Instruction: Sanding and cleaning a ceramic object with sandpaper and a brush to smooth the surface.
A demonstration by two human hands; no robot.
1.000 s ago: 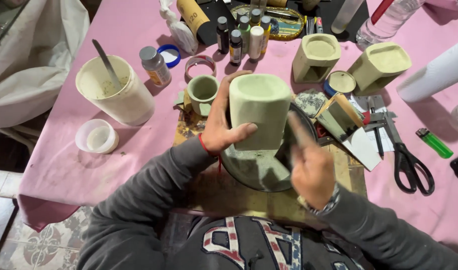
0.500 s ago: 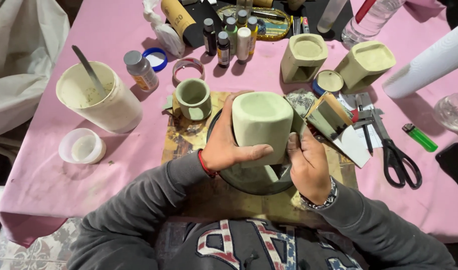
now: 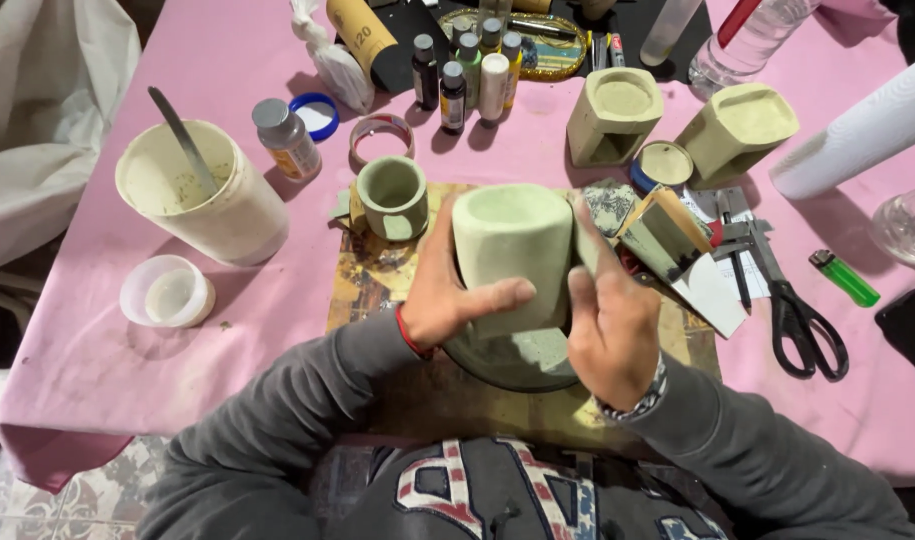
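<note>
A pale green cement pot (image 3: 512,255) stands upright over a round dish (image 3: 517,358) on the worktop (image 3: 227,330). The left grip (image 3: 447,290) clasps its side; the right grip (image 3: 607,320) presses its other wall, fingers extended. Beyond the left grip sit a smaller green pot (image 3: 392,197), a labelled bottle (image 3: 285,138) and a white bucket (image 3: 202,195) holding a stirrer. Scissors (image 3: 792,310) lie right of the right grip.

I can't see the base of the green pot (image 3: 512,250); my left hand (image 3: 447,290) and right hand (image 3: 607,320) cover it. Right of the pot, the paper roll (image 3: 867,125) and glass jar (image 3: 907,225) run off frame.
</note>
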